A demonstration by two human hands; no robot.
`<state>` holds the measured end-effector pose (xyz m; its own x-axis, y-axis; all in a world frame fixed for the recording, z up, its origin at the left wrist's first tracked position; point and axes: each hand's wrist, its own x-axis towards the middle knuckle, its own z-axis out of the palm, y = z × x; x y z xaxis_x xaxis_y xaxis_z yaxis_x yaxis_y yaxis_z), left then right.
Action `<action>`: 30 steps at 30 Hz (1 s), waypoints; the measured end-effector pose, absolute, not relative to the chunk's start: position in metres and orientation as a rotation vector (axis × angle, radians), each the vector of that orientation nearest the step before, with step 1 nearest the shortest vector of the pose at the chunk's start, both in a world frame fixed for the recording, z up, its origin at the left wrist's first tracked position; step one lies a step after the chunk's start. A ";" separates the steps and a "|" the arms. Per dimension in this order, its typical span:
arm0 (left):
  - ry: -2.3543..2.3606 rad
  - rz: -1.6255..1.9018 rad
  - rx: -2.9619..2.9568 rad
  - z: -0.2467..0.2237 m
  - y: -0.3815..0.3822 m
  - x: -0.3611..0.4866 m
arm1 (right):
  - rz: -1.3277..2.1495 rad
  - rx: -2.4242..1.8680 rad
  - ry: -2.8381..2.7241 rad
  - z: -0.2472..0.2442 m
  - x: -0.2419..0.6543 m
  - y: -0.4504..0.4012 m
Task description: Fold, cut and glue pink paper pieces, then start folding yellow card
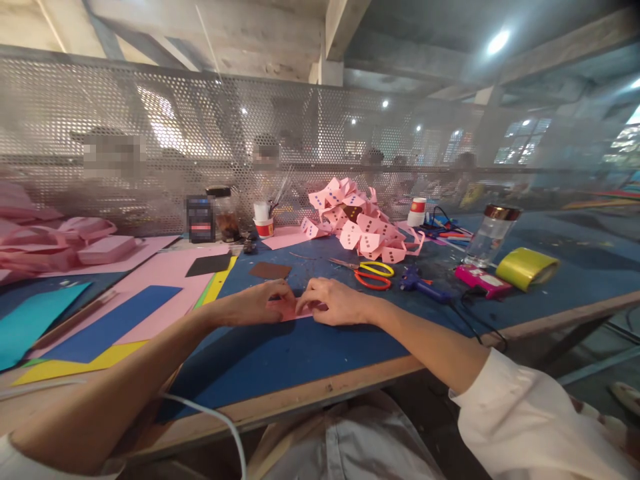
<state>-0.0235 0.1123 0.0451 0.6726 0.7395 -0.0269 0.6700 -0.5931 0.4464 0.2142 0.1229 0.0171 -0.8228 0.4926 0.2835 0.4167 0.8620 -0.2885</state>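
Both hands meet over a small pink paper piece (295,313) on the blue table surface (300,360). My left hand (263,301) has its fingers curled down onto the left part of that piece. From the other side my right hand (333,301) bends its fingers and thumb onto the right part. The fingertips of the two hands are close together. A brown paper piece (271,270) lies just beyond my left hand. Scissors with yellow and red handles (373,273) lie beyond my right hand, and a blue glue gun (424,285) is to their right.
Folded pink paper pieces (363,223) are heaped at the back. Coloured sheets (120,323) cover the left side. A glass bottle (490,237), yellow tape roll (527,268) and magenta device (483,281) stand right. A perforated metal screen (295,133) borders the back; a white cable (210,408) crosses the front edge.
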 end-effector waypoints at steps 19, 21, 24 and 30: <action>1.158 0.321 2.447 0.037 0.111 -0.016 | 0.353 -0.568 -2.710 0.018 0.218 0.127; 1.152 0.325 2.449 0.038 0.111 -0.016 | 0.375 -0.556 -2.713 0.019 0.219 0.129; 1.154 0.329 2.453 0.039 0.111 -0.016 | 0.405 -0.539 -2.711 0.020 0.222 0.131; 1.188 0.366 2.466 0.037 0.109 -0.011 | 0.431 -0.566 -2.661 0.016 0.219 0.130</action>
<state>-0.0112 0.1093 0.0368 0.6089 0.7903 0.0687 0.6919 -0.5715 0.4412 0.2193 0.1300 0.0163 -0.8449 0.4411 0.3025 0.3231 0.8716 -0.3686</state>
